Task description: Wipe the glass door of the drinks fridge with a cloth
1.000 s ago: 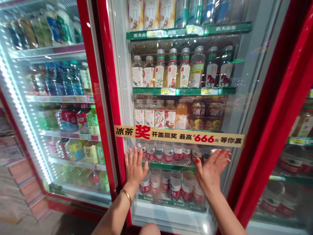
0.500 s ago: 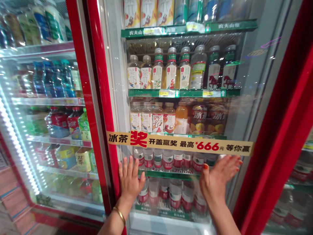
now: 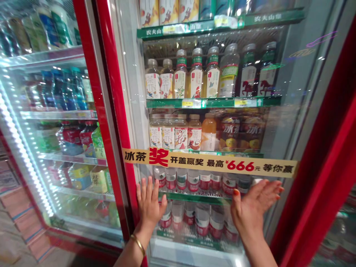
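Note:
A glass cooler door with a red frame (image 3: 112,74) stands in front of me, crossed by a yellow printed strip (image 3: 205,162). My left hand (image 3: 150,202), fingers spread and palm toward the glass, is at the door's lower left, just below the strip; a gold bangle (image 3: 137,244) circles its wrist. At the lower right, below the strip's right end, my right hand (image 3: 254,207) has its fingers stretched out and thumb apart, tilted to the right. Neither hand holds anything. Whether the palms touch the glass, I cannot tell. Behind the glass, green-edged shelves (image 3: 222,102) hold bottled drinks (image 3: 196,76).
To the left, another lit cooler holds drinks on several shelves (image 3: 63,115). Stacked cartons (image 3: 23,207) stand on the floor at the lower left. A further cooler with bottles (image 3: 336,230) shows at the right edge, past a thick red frame (image 3: 314,163).
The view has shifted slightly, and the door's right side and strip reach farther right. Both hands appear a little farther right, with their fingers still spread.

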Tool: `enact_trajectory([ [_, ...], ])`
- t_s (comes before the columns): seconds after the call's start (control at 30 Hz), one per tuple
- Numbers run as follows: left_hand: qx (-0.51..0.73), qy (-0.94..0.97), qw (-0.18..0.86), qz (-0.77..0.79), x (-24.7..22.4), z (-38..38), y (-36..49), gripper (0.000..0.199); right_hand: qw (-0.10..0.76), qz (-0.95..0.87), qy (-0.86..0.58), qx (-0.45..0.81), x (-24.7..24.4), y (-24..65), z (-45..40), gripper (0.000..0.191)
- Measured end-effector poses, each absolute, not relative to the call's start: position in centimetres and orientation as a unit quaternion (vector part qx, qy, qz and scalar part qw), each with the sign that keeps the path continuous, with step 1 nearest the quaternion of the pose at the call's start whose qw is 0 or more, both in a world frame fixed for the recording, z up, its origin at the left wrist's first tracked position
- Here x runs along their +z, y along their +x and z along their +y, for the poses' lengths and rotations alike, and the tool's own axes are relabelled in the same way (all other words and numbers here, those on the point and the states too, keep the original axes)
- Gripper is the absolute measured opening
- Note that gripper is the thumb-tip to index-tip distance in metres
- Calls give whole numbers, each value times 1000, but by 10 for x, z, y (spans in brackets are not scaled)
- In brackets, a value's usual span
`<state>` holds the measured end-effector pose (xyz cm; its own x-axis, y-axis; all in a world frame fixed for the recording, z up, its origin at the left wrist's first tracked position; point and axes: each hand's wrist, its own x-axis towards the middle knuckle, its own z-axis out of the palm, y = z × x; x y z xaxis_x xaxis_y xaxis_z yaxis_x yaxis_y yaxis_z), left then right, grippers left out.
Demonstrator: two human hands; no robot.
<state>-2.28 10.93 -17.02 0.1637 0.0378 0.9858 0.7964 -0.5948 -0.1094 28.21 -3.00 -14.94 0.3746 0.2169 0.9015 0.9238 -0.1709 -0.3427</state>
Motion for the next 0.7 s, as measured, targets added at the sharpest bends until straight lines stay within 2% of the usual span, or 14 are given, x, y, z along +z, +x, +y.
enact_trajectory([
  [0.07,-571,-688,332,-300,-170,109,-23,83,444,-471,-649,-400,-154,265,-24,92],
  [0.17,-574,-688,331,-295,-170,109,-23,82,376,-537,-606,-450,-189,247,-27,88],
  [0.27,-576,-687,331,-295,-170,109,-23,81,410,-491,-638,-429,-201,264,-40,86],
  [0.4,-580,-682,336,-293,-168,109,-22,80,486,-424,-672,-364,-151,288,-41,88],
  [0.5,-576,-682,341,-294,-168,108,-22,80,451,-485,-636,-396,-133,265,-28,90],
  [0.63,-569,-682,343,-306,-171,109,-23,80,359,-579,-560,-471,-168,236,-26,87],
  [0.7,-566,-682,342,-312,-173,109,-23,81,384,-555,-576,-461,-177,246,-33,86],
])
